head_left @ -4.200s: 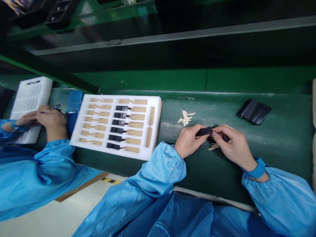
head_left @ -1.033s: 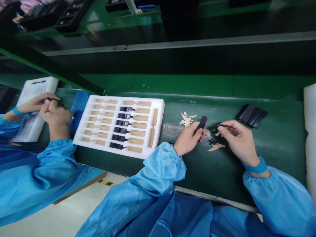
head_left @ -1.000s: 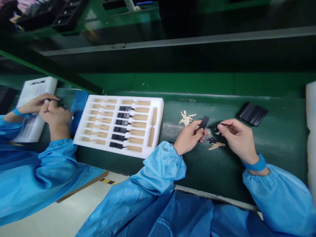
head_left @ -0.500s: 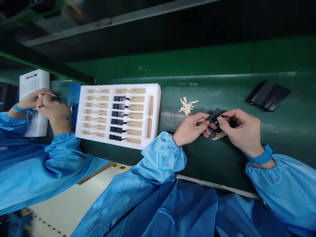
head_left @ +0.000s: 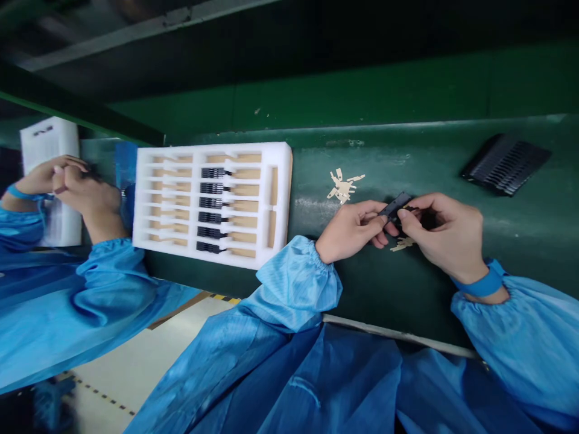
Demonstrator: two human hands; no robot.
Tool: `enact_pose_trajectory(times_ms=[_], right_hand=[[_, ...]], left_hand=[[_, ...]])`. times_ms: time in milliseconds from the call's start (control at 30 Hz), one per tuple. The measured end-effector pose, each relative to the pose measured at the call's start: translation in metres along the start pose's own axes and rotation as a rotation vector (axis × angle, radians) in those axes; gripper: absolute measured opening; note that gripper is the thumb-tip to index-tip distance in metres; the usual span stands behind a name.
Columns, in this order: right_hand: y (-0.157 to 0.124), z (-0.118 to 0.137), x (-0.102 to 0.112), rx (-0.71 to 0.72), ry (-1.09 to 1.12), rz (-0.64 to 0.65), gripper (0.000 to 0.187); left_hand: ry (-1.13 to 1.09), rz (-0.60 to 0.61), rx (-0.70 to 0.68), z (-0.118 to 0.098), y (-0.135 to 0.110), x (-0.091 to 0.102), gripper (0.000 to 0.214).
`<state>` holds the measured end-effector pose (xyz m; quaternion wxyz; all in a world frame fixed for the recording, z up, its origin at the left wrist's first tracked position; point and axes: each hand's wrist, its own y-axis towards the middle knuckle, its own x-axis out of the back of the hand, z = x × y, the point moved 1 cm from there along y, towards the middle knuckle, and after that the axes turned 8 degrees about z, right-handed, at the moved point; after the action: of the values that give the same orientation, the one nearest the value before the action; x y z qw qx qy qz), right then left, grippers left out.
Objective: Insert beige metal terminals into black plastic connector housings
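My left hand (head_left: pixel 355 228) pinches a small black rectangular part (head_left: pixel 397 205) between thumb and fingers, tilted up to the right. My right hand (head_left: pixel 447 232) has its thumb and forefinger closed at the right end of this part; whether a smaller piece sits between those fingertips is hidden. Below the black part, several flat cream-coloured pieces (head_left: pixel 401 244) lie on the green bench, partly covered by my fingers. Another loose pile of cream pieces (head_left: pixel 344 185) rests beyond my left hand. At the far right stands a row of black parts (head_left: pixel 506 164) set side by side.
Left of my hands, a white foam tray (head_left: pixel 288 181) holds several black parts in its middle column of slots. A co-worker's hands (head_left: pixel 90 193) work at the far left by another white tray (head_left: pixel 67 135). A green shelf beam (head_left: pixel 122 123) crosses the upper left.
The view has shifted slightly, so the trays sit a little further left and higher. The black part is tilted somewhat more steeply between my hands, which keep their grip.
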<state>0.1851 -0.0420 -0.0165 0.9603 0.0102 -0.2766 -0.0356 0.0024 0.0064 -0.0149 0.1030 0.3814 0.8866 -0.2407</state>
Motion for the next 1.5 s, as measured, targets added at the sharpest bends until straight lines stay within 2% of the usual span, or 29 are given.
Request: enact_pose_trajectory(times_ms=[367, 1033, 1500], right_hand=[[-0.0005, -0.0014, -0.0017, -0.040, 0.010, -0.001, 0.010], [0.0013, 0.0037, -0.0011, -0.018, -0.024, -0.006, 0.008], [-0.0005, 0.0051, -0.0011, 0.067, -0.087, -0.030, 0.010]], left_hand=[[0.038, -0.011, -0.016, 0.0002, 0.0003, -0.0002, 0.019], [0.081, -0.010, -0.037, 0.0047, 0.0015, 0.0000, 0.018], [0.058, -0.025, -0.047, 0.0049, 0.0016, -0.0018, 0.020]])
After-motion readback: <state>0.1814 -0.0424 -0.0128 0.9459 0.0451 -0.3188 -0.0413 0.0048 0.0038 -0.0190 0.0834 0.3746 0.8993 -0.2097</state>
